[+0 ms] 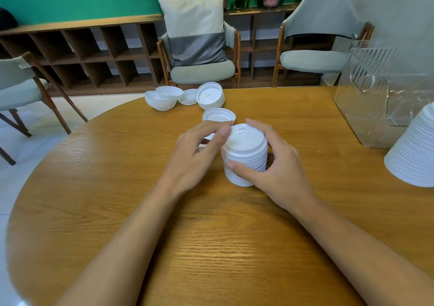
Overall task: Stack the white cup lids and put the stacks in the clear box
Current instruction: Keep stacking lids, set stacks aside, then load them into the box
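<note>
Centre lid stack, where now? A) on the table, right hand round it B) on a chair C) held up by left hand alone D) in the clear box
A: the lid stack stands on the table with the right hand curled round its side; the clear box sits apart at the right.

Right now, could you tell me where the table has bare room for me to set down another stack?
Bare wood: the left side of the table, beside the left hand; the near part around the forearms; and the strip between the held stack and the box. Crowded: the far edge with loose lids, and the right edge by the tall stack.
</note>
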Tool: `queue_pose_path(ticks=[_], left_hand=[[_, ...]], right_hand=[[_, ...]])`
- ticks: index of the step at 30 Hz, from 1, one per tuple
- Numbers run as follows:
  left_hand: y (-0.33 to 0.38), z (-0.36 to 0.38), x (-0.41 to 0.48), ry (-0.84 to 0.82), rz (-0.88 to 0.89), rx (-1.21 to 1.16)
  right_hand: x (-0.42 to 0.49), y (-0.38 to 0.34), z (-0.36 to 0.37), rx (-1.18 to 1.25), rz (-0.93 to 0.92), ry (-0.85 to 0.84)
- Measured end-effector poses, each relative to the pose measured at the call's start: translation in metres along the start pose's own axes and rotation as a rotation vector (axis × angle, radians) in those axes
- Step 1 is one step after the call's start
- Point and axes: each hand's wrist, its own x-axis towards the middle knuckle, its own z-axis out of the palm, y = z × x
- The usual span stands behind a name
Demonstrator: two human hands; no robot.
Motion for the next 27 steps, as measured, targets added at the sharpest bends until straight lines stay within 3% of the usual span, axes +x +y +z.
queue_pose_path(ticks=[3,6,9,16,27], left_hand=[[-0.02,-0.011,0.004,0.157,-0.014,0.246],[-0.034,-0.015,0.003,0.053,-0.033,0.521],[-0.038,-0.015,0.004,0.009,0.031,0.631],[-0.032,-0.012,0.006,0.078,0.013,0.444],[-0.011,-0.017,0.01,0.366,-0.108,-0.13]], right_hand=[[0.0,-0.001,-0.001,-0.007,-0.001,-0.002],[0.0,-0.002,-0.002,-0.021,-0.013,0.014],[0.0,-0.003,-0.001,-0.023,-0.011,0.017],[-0.001,-0.002,-0.002,-0.032,-0.012,0.018],[-0.001,-0.002,-0.004,-0.041,-0.025,0.02]])
